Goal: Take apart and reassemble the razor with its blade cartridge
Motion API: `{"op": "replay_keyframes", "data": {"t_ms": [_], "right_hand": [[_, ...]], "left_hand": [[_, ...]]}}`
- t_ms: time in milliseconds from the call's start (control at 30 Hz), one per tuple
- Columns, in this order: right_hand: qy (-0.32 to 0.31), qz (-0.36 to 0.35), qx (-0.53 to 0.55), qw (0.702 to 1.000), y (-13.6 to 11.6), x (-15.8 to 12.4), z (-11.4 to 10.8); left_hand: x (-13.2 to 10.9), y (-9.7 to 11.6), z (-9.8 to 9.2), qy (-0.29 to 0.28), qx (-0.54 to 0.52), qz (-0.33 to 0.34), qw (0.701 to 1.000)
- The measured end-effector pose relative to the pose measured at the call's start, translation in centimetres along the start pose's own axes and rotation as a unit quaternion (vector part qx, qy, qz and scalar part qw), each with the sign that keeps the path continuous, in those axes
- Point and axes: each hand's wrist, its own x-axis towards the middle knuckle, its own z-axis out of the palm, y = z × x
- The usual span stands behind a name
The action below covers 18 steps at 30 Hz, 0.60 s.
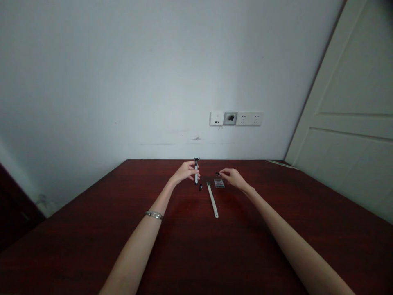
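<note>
Hands both pinching: left hand holds a light-looking, stiff white stick mid-shaft, right hand nips a tiny, fiddly black bit.

The dark bit pinched in our right hand is too small for us to name. Our left hand hides the middle of the white stick. At three o'clock the door runs off the edge.
</note>
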Motion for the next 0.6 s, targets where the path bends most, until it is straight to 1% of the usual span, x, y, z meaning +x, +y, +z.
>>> {"op": "replay_keyframes", "data": {"t_ms": [200, 400, 600], "right_hand": [[-0.001, 0.016, 0.092, 0.996, -1.2, 0.1, 0.2], [0.001, 0.005, 0.123, 0.992, -2.8, 0.1, 0.2], [-0.008, -0.009, 0.211, 0.977, -3.2, 0.4, 0.4]], "left_hand": [[0.0, 0.1, 0.0, 0.006, -0.002, 0.004, 1.0], [-0.1, 0.2, 0.0, 0.01, -0.004, 0.003, 1.0], [-0.2, 0.5, 0.1, 0.013, -0.002, 0.002, 1.0]]}}
